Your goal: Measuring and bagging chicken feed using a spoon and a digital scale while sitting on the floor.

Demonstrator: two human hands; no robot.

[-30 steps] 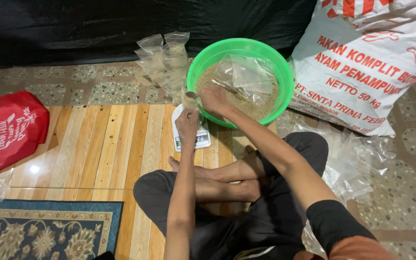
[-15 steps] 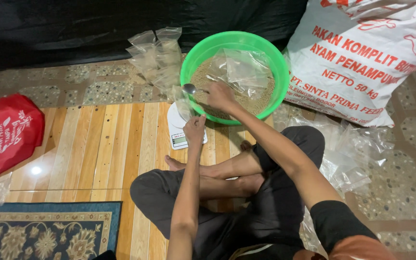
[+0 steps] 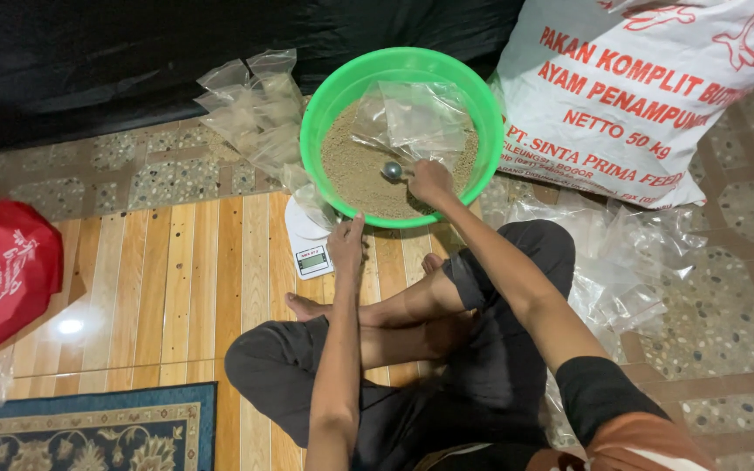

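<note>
Item: green plastic basin (image 3: 325, 122), on the floor at the front of a seated, cross-legged person; part-filled with tan grain (image 3: 351, 170), an empty clear plastic bag (image 3: 416, 118) lying on top.

Right hand (image 3: 431, 181): inside the basin, grip closed on the handle of a metal spoon (image 3: 392, 170) whose bowl rests on the grain.

Left hand (image 3: 346, 242): at the basin's near rim, fingers closed on the mouth of a small clear bag (image 3: 311, 199) that stands on a white digital scale (image 3: 305, 244); scale sits on the wood-pattern floor (image 3: 176, 288), touching the basin.

Nearby: filled clear bags (image 3: 255, 109) left of the basin; large white printed sack (image 3: 647, 96) to its right; loose empty plastic bags (image 3: 630, 262) by the right knee; red bag (image 3: 2, 270) far left.
</note>
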